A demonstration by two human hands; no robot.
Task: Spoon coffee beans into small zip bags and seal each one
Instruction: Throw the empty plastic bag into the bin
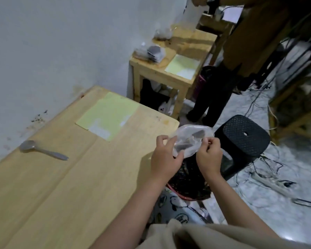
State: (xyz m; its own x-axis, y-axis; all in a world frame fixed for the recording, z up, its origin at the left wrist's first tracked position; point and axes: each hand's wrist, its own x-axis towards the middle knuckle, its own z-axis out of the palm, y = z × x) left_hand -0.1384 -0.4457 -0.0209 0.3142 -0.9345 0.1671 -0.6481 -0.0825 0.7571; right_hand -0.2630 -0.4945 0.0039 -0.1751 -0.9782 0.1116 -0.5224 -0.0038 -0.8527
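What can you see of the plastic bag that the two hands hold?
The bag is thin, clear and crumpled, of soft plastic. Darker flat shapes show through it, too blurred to name. It is held in the air past the right edge of the table, above a dark bin. The left hand pinches its left side and the right hand pinches its right edge. Nothing else touches it.

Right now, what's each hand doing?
Left hand: fingers curled, pinching the left edge of the plastic bag.
Right hand: fingers curled, pinching the bag's right edge.
The spoon lies untouched on the table.
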